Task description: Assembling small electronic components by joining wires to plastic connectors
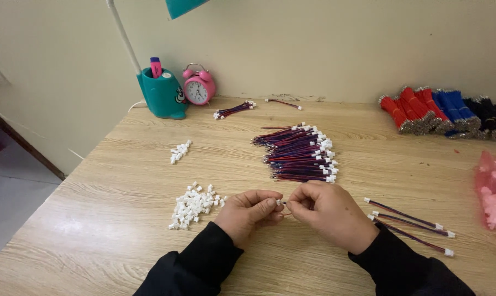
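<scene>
A: Where are the hands?

B: Both low and centre over the wooden table [122, 181]. The left hand [248, 214] and right hand [327, 211] meet fingertip to fingertip, and the fingers [267, 205] of both are pinched on a small white connector [279, 202] with a thin wire running into the right hand (most of that wire is hidden under the knuckles).

A: What lies around them?

B: Just left of the left hand, a loose heap of white connector housings [193, 204]; a smaller heap [180, 152] sits further up the table. Straight beyond the hands is a large pile of finished red-and-blue wire leads [300, 153], white plugs pointing right. To the right of the right hand, three finished leads [409, 225] lie apart from each other, slanting down to the right.

A: And at the back?

B: A teal lamp base [163, 96] holding a pink marker, with a pink alarm clock [198, 86] touching distance beside it. A small bunch of leads [234, 109] and a single lead [283, 102] lie near the wall. At far right, bundles of red, blue and black wires [445, 109] lie side by side, and a pink bag [494, 194] sits at the table's right edge.

A: Anything blocking the hands?

B: Nothing between them and the piles; black sleeves cover both wrists
</scene>
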